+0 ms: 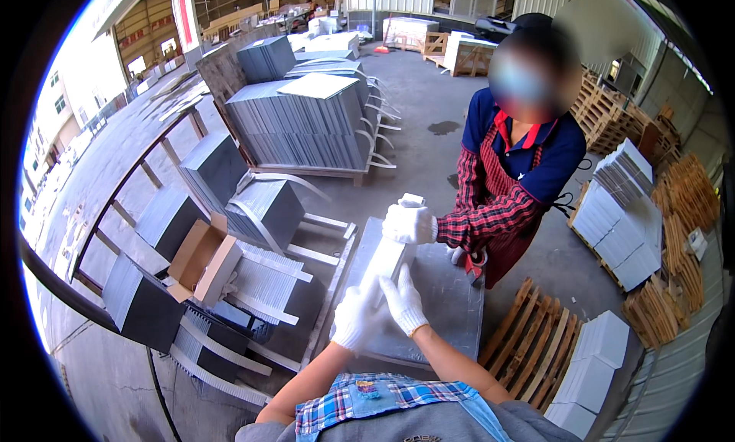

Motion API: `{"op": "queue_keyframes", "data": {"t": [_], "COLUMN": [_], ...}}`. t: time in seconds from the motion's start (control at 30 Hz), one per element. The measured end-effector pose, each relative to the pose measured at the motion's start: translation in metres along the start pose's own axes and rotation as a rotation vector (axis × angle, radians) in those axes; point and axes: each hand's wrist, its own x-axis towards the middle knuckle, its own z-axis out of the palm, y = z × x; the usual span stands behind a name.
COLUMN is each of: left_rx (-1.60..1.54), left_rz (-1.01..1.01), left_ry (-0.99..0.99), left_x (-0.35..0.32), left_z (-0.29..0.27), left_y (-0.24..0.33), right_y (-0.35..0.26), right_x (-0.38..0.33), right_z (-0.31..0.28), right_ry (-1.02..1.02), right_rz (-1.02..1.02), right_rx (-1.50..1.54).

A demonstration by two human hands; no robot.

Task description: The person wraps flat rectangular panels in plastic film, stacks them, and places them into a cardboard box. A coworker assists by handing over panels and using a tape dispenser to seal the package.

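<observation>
Blue plaid cloth apron [325,408] and grey shirt [452,420] bearing cut-off dark lettering lie nearest; beyond, a long white rectangular bar [387,258] is over the flat grey table [455,319]. White-gloved left hand [354,319] meets its left side, grip hard to tell; white-gloved right hand [403,303], fingers apart, flanks its right. Co-worker's white-gloved hand [409,223] covers its far end.

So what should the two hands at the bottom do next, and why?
Maybe hold the white package steady: the left hand and right hand seem to be against it, and the other person's gloved hand is at its far end.
</observation>
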Motion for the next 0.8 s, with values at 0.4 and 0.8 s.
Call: {"op": "queue_keyframes", "data": {"t": [0.4, 0.8], "left_rx": [-0.138, -0.364], "left_rz": [0.015, -0.013], "left_ry": [-0.114, -0.370], "left_x": [-0.019, -0.004], "left_z": [-0.016, -0.022], "left_y": [-0.010, -0.018], "right_y": [0.027, 0.038], "right_x": [-0.001, 0.004], "right_z": [0.010, 0.007], "right_ry": [-0.045, -0.047], "right_rz": [0.021, 0.001], "right_rx": [0.350, 0.352]}}
